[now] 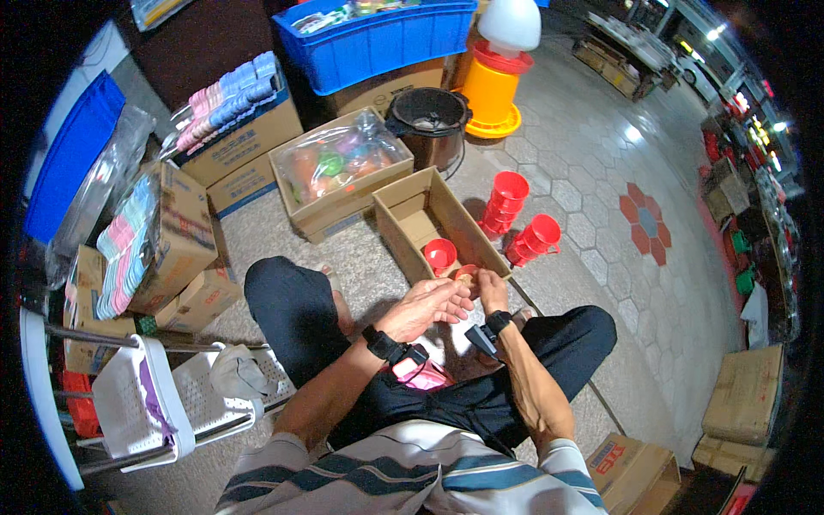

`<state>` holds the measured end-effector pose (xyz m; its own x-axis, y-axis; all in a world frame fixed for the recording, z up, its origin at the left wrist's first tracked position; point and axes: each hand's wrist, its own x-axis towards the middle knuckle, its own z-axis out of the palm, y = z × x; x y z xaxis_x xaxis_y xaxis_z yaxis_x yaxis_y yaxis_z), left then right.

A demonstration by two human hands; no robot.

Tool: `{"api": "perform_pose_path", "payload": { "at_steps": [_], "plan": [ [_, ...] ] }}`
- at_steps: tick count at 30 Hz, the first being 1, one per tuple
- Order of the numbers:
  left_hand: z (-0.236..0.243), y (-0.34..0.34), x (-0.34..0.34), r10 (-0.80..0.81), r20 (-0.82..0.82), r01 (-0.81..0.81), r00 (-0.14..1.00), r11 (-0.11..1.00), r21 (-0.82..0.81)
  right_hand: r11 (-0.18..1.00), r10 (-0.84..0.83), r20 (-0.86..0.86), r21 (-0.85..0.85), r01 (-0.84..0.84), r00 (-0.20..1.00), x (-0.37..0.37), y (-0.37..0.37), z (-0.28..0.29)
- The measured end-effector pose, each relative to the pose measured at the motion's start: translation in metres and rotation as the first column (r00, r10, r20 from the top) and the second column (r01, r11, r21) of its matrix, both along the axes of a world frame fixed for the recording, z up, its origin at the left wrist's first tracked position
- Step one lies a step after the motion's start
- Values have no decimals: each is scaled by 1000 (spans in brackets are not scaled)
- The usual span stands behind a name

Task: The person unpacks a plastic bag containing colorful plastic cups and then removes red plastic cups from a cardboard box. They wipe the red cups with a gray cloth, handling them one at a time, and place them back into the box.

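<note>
An open cardboard box [408, 215] lies in front of me, holding a red cup [440, 249]. My left hand [429, 307] is at the box's near end, fingers stretched out, beside a second small red cup [466, 274]. My right hand [493, 293] has its fingers curled on that second cup at the near right corner, partly hidden. Right of the box stand two stacks of red cups, a taller one [508, 193] and a shorter one [536, 236]. A pink item [421, 378] rests between my legs.
Beyond are a box of bagged plastic items [339, 172], a dark pot [429, 120], a blue bin [378, 51] and a yellow feeder [487, 99]. Cartons [172, 240] and white baskets [137, 403] are on my left; more cartons [742, 395] and goods are at the right.
</note>
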<state>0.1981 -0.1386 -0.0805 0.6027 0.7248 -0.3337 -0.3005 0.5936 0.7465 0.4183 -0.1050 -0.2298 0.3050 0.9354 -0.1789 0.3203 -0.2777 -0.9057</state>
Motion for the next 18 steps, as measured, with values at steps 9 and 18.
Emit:
{"api": "perform_pose_path", "payload": {
  "at_steps": [9,18],
  "plan": [
    [-65,9,-38,232,-47,-236,972,933,-271,941,-268,-531,-323,100,804,14,-9,-34],
    [-85,-7,-21,177,-69,-189,982,954,-231,920,-217,-584,-389,-35,782,-4,-12,-1]
  ]
}}
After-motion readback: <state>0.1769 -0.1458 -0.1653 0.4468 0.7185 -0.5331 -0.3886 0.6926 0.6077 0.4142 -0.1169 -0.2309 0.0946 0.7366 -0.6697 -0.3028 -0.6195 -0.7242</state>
